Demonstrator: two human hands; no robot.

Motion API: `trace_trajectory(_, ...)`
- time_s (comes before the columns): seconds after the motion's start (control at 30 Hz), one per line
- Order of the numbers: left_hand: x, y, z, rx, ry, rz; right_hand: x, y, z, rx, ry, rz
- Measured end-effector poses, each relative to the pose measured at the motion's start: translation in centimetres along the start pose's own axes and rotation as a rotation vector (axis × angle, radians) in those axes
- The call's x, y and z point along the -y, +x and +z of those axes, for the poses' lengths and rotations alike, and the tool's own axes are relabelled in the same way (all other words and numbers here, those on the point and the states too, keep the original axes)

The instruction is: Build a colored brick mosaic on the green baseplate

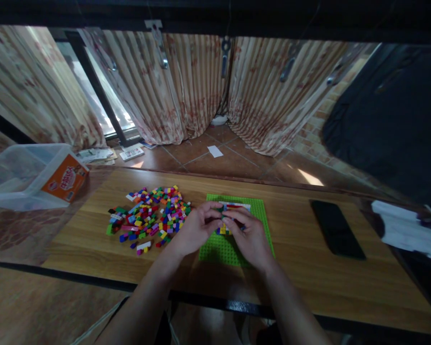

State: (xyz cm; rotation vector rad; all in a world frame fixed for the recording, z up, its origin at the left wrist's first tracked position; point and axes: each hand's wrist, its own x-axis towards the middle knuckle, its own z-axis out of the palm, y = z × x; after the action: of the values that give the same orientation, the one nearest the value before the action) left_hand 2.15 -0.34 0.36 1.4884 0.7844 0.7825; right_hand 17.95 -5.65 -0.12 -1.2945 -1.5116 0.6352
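A bright green studded baseplate [219, 251] lies on the wooden table, and both hands meet above its middle. My left hand [199, 227] comes from the left with thumb and fingers curled in a pinch at a small dark green toy brick [221, 209]. From the other side, my right hand [249, 235] bends its fingers round the same spot, its fingertips at the bricks. Part of a low brick build shows around the fingers: a white and red row [237, 206] behind and yellow bricks [223, 230] in front. The hands hide the rest of it.
Left of the baseplate spreads a pile of loose coloured bricks [151, 215]. A clear plastic tub [32, 177] with an orange label stands beyond the table's left end. A black phone [336, 229] lies on the right, with white papers [409, 227] farther right.
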Motion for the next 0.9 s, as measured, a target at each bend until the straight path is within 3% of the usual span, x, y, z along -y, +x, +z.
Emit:
trace_trajectory(0.23,0.7,-0.1,0.4,-0.091,0.097,-0.014,-0.1,-0.3,-0.1,0.002,-0.071,-0.027)
trace_trajectory(0.47,1.0,0.4,1.3,-0.182,-0.029,-0.010,0.1,-0.3,0.2,-0.120,-0.151,-0.137)
trace_trajectory(0.63,1.6,1.3,0.1,-0.396,0.092,0.061,-0.3,0.0,-1.0,-0.305,-0.141,-0.020)
trace_trajectory(0.73,1.7,1.2,-0.1,-0.438,0.155,0.050,-0.7,0.0,-1.7,-0.373,-0.122,0.057)
trace_trajectory(0.9,1.1,0.5,-0.4,-0.422,0.387,0.051,-0.6,-0.3,-0.9,-0.256,-0.111,0.022)
